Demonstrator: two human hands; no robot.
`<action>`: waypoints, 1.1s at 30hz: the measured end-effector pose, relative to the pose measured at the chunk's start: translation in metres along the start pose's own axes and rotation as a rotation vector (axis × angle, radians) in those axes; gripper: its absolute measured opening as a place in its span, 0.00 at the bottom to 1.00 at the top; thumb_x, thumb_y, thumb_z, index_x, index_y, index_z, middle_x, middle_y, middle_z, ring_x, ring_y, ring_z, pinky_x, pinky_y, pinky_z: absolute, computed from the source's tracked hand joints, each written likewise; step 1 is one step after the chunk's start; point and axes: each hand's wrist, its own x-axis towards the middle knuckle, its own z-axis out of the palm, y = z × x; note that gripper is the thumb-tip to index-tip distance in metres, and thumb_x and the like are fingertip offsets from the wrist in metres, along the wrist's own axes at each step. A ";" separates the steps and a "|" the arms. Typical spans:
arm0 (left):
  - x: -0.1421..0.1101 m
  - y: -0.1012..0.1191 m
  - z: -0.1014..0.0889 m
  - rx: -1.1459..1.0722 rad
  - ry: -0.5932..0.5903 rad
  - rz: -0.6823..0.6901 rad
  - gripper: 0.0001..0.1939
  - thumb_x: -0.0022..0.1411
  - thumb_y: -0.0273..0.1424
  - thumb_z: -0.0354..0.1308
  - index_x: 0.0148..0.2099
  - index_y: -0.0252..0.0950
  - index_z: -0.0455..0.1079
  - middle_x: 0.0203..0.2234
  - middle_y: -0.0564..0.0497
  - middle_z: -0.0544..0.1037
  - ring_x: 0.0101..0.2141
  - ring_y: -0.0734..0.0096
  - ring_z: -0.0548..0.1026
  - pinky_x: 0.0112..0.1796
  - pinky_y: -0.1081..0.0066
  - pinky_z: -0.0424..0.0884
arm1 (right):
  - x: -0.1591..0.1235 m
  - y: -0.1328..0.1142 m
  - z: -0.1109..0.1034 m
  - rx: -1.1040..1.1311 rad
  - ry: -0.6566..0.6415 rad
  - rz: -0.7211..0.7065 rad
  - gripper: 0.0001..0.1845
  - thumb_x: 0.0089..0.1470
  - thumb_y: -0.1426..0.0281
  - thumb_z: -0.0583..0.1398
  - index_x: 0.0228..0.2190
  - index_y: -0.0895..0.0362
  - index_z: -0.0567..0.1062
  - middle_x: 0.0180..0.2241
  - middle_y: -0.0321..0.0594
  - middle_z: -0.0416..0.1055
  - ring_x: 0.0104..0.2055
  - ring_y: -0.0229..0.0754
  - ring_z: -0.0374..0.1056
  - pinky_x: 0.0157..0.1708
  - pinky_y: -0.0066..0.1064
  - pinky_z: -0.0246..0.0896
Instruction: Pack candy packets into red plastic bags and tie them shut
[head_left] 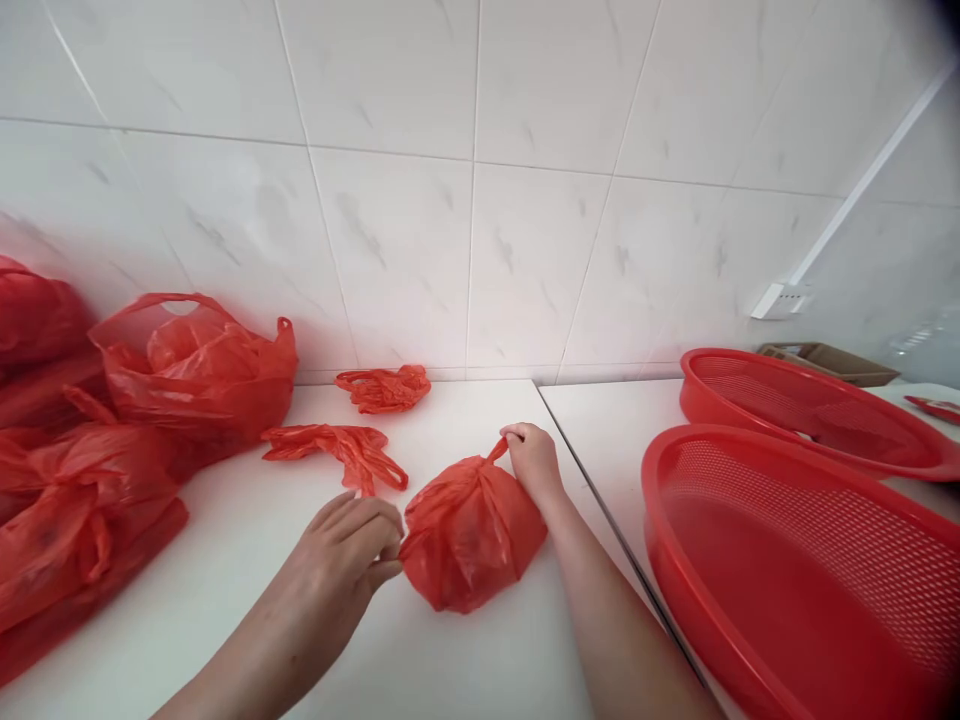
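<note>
A small filled red plastic bag [469, 535] lies on the white counter [247, 560] in front of me. My left hand [345, 560] pinches the bag's left edge with thumb and fingers together. My right hand [531, 462] is closed on the bag's twisted handle at its upper right corner. Both forearms reach in from the bottom of the view.
Two empty crumpled red bags [337, 450] [384, 388] lie behind the small one. Several larger filled red bags [199, 370] crowd the left side. Two red plastic sieve baskets [795, 560] [817, 410] sit at the right, with a brown tray [829, 362] behind. A white tiled wall backs the counter.
</note>
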 end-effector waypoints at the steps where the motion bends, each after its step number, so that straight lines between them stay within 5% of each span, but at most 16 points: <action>1: -0.005 -0.002 0.000 -0.027 -0.020 -0.015 0.11 0.64 0.30 0.46 0.27 0.39 0.59 0.29 0.50 0.71 0.30 0.66 0.69 0.34 0.66 0.67 | 0.001 0.004 0.000 -0.053 -0.002 -0.026 0.16 0.52 0.73 0.49 0.32 0.58 0.77 0.39 0.45 0.73 0.44 0.42 0.67 0.48 0.34 0.58; 6: -0.002 -0.005 0.001 -0.163 0.018 -0.190 0.09 0.62 0.41 0.52 0.41 0.44 0.67 0.44 0.49 0.72 0.43 0.62 0.72 0.38 0.69 0.71 | -0.002 0.011 0.002 -0.287 -0.044 -0.157 0.22 0.57 0.67 0.52 0.53 0.56 0.68 0.49 0.47 0.68 0.48 0.43 0.65 0.48 0.34 0.58; 10: 0.025 0.006 0.015 -0.137 0.007 -0.272 0.34 0.57 0.44 0.58 0.63 0.52 0.51 0.64 0.48 0.51 0.59 0.51 0.58 0.47 0.58 0.69 | -0.009 0.014 0.010 -0.450 -0.058 -0.217 0.26 0.58 0.62 0.53 0.56 0.59 0.65 0.58 0.55 0.58 0.60 0.55 0.52 0.56 0.47 0.47; 13: 0.043 0.015 0.035 -0.043 -0.154 -0.229 0.52 0.46 0.39 0.67 0.66 0.53 0.40 0.67 0.47 0.37 0.64 0.43 0.43 0.53 0.47 0.62 | -0.014 0.020 0.022 -0.541 -0.038 -0.261 0.28 0.59 0.60 0.53 0.58 0.58 0.61 0.63 0.56 0.47 0.65 0.59 0.39 0.58 0.56 0.35; 15: 0.049 0.016 0.048 -0.001 -0.266 -0.222 0.56 0.42 0.36 0.69 0.67 0.54 0.40 0.67 0.47 0.36 0.64 0.42 0.42 0.53 0.46 0.61 | -0.014 0.025 0.030 -0.662 -0.011 -0.290 0.29 0.59 0.60 0.53 0.59 0.56 0.59 0.64 0.55 0.45 0.66 0.59 0.36 0.58 0.59 0.33; 18: 0.049 0.011 0.060 0.017 -0.311 -0.177 0.49 0.42 0.34 0.69 0.64 0.52 0.50 0.65 0.47 0.48 0.62 0.48 0.52 0.52 0.52 0.65 | -0.013 0.031 0.036 -0.838 0.037 -0.301 0.30 0.59 0.58 0.52 0.60 0.54 0.57 0.64 0.54 0.46 0.66 0.59 0.38 0.57 0.60 0.38; 24: 0.039 -0.001 0.070 0.083 -0.207 0.019 0.25 0.51 0.27 0.63 0.53 0.45 0.67 0.48 0.50 0.71 0.52 0.59 0.67 0.50 0.58 0.68 | -0.013 0.029 0.034 -0.884 0.105 -0.328 0.31 0.59 0.57 0.51 0.61 0.53 0.56 0.64 0.55 0.45 0.66 0.61 0.37 0.56 0.61 0.39; 28: 0.031 -0.002 0.079 0.114 -0.141 0.103 0.25 0.54 0.16 0.52 0.52 0.41 0.68 0.49 0.50 0.72 0.53 0.63 0.68 0.57 0.58 0.62 | -0.017 0.024 0.032 -0.876 0.172 -0.370 0.31 0.60 0.56 0.51 0.62 0.52 0.54 0.65 0.55 0.42 0.66 0.60 0.35 0.57 0.60 0.39; 33: 0.022 -0.008 0.088 0.163 -0.094 0.160 0.25 0.57 0.17 0.49 0.54 0.40 0.67 0.54 0.48 0.70 0.55 0.55 0.66 0.54 0.53 0.66 | -0.021 0.019 0.029 -0.874 0.240 -0.408 0.33 0.60 0.56 0.50 0.63 0.52 0.51 0.65 0.54 0.40 0.66 0.60 0.33 0.58 0.58 0.39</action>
